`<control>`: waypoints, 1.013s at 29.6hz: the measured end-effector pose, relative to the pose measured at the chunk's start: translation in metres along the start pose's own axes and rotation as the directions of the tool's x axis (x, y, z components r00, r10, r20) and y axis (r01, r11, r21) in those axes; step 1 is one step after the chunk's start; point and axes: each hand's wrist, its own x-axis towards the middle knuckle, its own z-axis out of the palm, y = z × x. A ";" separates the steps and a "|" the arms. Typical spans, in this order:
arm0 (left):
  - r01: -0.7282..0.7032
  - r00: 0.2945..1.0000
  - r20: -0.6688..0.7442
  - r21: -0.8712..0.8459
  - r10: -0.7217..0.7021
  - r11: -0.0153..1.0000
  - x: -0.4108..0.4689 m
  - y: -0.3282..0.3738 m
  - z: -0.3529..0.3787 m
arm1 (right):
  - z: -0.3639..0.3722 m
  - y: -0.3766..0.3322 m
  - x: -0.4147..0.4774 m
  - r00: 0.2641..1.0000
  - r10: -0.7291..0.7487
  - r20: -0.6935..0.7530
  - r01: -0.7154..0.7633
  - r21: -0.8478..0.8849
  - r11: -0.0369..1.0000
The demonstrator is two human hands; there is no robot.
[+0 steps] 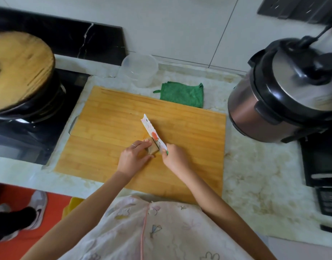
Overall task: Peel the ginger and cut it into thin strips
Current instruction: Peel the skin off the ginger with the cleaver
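Head view: left hand (132,156) fingers pinch the ginger (152,148) on the cutting board (109,128); right hand (173,156) fingers grip the knife (154,133), blade across the ginger.

Left grip (133,156) curled, right grip (173,156) clenched

The rectangular bamboo cutting board (114,128) lay on the pale marbled stone counter (255,166). Near its middle sat the tan chunk of ginger (153,150), the left hand (132,156) on its left, the white patterned knife (148,126) in the right hand (175,156) across its right. Behind the board lay a folded green cloth (182,96), with a clear round plastic tub (140,72) left of it. A silver-and-black electric cooker (285,94) stood to the right, and a lidded black wok (41,107) to the left.
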 end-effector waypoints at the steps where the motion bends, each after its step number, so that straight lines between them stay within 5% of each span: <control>1: 0.010 1.000 0.008 -0.001 -0.010 1.000 0.000 0.000 0.000 | -0.001 0.003 -0.001 1.000 -0.010 0.004 0.010 -0.025 1.000; 5: 0.010 1.000 0.008 0.000 -0.010 1.000 -0.001 0.002 -0.002 | -0.003 0.026 -0.016 1.000 -0.011 0.011 0.012 -0.061 0.998; 10: -0.057 0.998 0.031 0.059 0.056 0.997 0.002 0.001 -0.002 | -0.033 0.053 -0.016 0.985 0.042 -0.169 -0.050 -0.045 0.998; 14: -0.043 0.996 0.080 0.077 0.037 0.996 0.006 0.002 0.000 | -0.035 0.058 -0.028 0.984 -0.045 -0.173 0.033 -0.070 0.997; 19: -0.044 0.965 0.264 0.149 0.003 0.988 0.012 0.003 -0.008 | -0.017 0.056 -0.046 0.981 0.039 -0.190 -0.038 0.011 0.999; 25: 0.297 0.873 0.334 0.216 -0.356 0.930 0.013 0.017 -0.012 | -0.013 0.055 -0.056 0.974 0.081 -0.212 -0.064 0.087 0.994; 30: 0.434 0.833 0.323 0.123 -0.450 0.892 0.004 0.021 -0.013 | -0.008 0.053 -0.058 0.968 0.150 -0.201 -0.118 0.165 0.979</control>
